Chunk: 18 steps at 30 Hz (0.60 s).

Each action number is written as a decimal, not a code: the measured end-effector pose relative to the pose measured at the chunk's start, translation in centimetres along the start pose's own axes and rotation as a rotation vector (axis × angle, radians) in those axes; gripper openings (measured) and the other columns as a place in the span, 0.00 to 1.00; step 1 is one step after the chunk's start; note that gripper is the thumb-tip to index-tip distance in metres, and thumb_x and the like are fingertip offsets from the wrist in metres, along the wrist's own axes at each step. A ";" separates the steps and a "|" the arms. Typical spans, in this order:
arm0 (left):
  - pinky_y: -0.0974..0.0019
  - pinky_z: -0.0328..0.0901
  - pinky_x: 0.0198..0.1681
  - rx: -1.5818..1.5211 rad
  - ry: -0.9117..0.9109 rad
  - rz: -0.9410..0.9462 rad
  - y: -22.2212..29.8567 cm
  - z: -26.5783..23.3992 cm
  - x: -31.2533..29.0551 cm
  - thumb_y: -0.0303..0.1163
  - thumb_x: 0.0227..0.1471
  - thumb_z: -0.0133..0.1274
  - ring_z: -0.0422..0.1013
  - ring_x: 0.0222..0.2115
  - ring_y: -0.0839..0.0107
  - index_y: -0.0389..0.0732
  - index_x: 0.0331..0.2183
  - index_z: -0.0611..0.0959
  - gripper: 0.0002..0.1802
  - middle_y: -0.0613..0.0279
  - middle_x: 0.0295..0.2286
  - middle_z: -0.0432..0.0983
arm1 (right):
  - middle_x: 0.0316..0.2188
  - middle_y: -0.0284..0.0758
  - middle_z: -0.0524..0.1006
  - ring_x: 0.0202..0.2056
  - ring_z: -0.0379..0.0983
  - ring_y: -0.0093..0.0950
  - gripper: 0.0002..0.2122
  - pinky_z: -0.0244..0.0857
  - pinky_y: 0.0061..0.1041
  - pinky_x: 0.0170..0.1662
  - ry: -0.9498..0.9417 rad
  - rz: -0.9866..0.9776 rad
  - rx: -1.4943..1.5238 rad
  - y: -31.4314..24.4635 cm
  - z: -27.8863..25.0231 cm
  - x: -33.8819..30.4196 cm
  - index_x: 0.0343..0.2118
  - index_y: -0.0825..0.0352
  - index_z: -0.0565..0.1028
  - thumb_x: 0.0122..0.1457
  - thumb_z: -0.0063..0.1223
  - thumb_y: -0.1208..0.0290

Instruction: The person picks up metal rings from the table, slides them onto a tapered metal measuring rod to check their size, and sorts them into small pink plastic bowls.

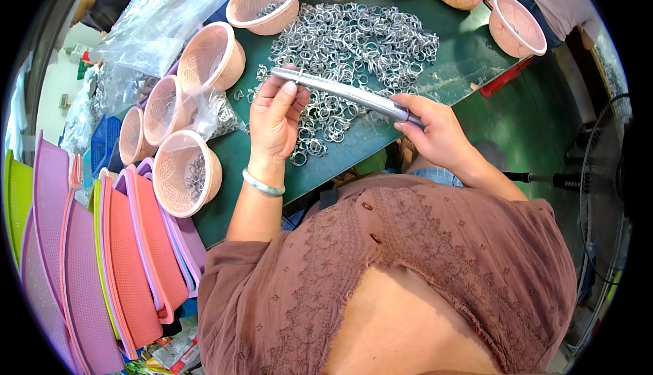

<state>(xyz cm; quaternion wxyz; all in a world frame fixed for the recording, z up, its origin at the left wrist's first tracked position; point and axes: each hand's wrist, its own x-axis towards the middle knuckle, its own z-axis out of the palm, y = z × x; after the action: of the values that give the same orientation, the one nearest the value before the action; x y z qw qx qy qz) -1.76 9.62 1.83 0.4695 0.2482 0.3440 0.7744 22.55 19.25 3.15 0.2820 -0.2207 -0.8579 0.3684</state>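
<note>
My right hand (435, 130) is closed around the dark handle of a tapered silver ring mandrel (347, 91), which slants up and left over the table. At its thin end my left hand (275, 113) is closed, thumb and fingers pinching at a small ring (300, 74) around the rod. The fingertips partly hide this ring. Beneath the mandrel spreads a large heap of silver-coloured rings (354, 38), with some scattered toward the table's near edge.
Pink plastic baskets (187, 173) line the left and far sides, several with rings inside. A clear bag (224, 113) of rings lies left of my left hand. Stacked coloured baskets (136, 252) stand at lower left. Plastic sheeting (149, 28) covers the far left. A fan (602, 171) stands at right.
</note>
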 end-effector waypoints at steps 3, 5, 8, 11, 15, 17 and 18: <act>0.69 0.68 0.39 -0.035 -0.068 -0.114 -0.3 0.3 -0.6 0.23 0.50 0.49 0.71 0.32 0.73 0.34 0.42 0.74 0.14 0.61 0.33 0.73 | 0.31 0.41 0.74 0.30 0.72 0.38 0.16 0.65 0.29 0.32 0.040 -0.047 -0.024 -0.3 0.5 0.2 0.42 0.68 0.70 0.46 0.54 0.78; 0.69 0.67 0.40 -0.074 -0.102 -0.171 -0.4 0.6 -0.8 0.22 0.50 0.49 0.71 0.32 0.71 0.33 0.42 0.74 0.15 0.60 0.34 0.73 | 0.29 0.40 0.73 0.29 0.71 0.37 0.17 0.65 0.29 0.31 0.052 -0.076 -0.077 -0.5 0.7 0.3 0.41 0.67 0.70 0.45 0.54 0.79; 0.68 0.67 0.40 -0.104 -0.150 -0.200 -0.4 0.8 -0.9 0.21 0.49 0.48 0.71 0.32 0.71 0.32 0.42 0.74 0.14 0.59 0.34 0.73 | 0.26 0.37 0.71 0.27 0.70 0.35 0.17 0.64 0.30 0.29 0.054 -0.109 -0.191 -1.1 0.5 0.6 0.41 0.65 0.71 0.44 0.55 0.79; 0.70 0.67 0.40 -0.036 -0.143 -0.195 -0.5 0.8 -1.1 0.21 0.48 0.50 0.70 0.33 0.72 0.32 0.42 0.74 0.16 0.59 0.33 0.73 | 0.24 0.35 0.70 0.26 0.69 0.34 0.18 0.63 0.30 0.27 0.074 -0.165 -0.244 -1.4 0.6 0.8 0.40 0.64 0.71 0.42 0.55 0.80; 0.70 0.66 0.42 0.091 -0.146 -0.192 -1.1 1.4 -1.6 0.22 0.46 0.53 0.70 0.34 0.72 0.32 0.43 0.73 0.18 0.59 0.34 0.73 | 0.23 0.35 0.69 0.26 0.69 0.34 0.18 0.63 0.30 0.27 0.088 -0.200 -0.249 -1.4 1.0 1.1 0.39 0.64 0.71 0.41 0.55 0.80; 0.69 0.65 0.42 0.129 -0.181 -0.182 -1.6 1.7 -1.9 0.23 0.46 0.53 0.70 0.35 0.71 0.33 0.43 0.73 0.19 0.58 0.35 0.73 | 0.24 0.35 0.70 0.26 0.69 0.34 0.18 0.63 0.30 0.27 0.090 -0.216 -0.240 -1.6 1.2 1.3 0.39 0.64 0.70 0.41 0.55 0.80; 0.69 0.65 0.42 0.113 -0.184 -0.179 -1.8 1.8 -2.0 0.22 0.46 0.53 0.70 0.35 0.71 0.33 0.43 0.73 0.19 0.58 0.35 0.73 | 0.24 0.35 0.70 0.26 0.69 0.34 0.18 0.63 0.30 0.27 0.093 -0.222 -0.236 -1.6 1.4 1.4 0.39 0.64 0.70 0.41 0.54 0.80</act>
<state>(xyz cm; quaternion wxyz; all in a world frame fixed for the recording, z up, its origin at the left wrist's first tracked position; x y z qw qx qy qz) 1.33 8.92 1.50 0.5514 0.3125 0.3634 0.6828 20.32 18.37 4.02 0.3325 -0.1729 -0.9003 0.2212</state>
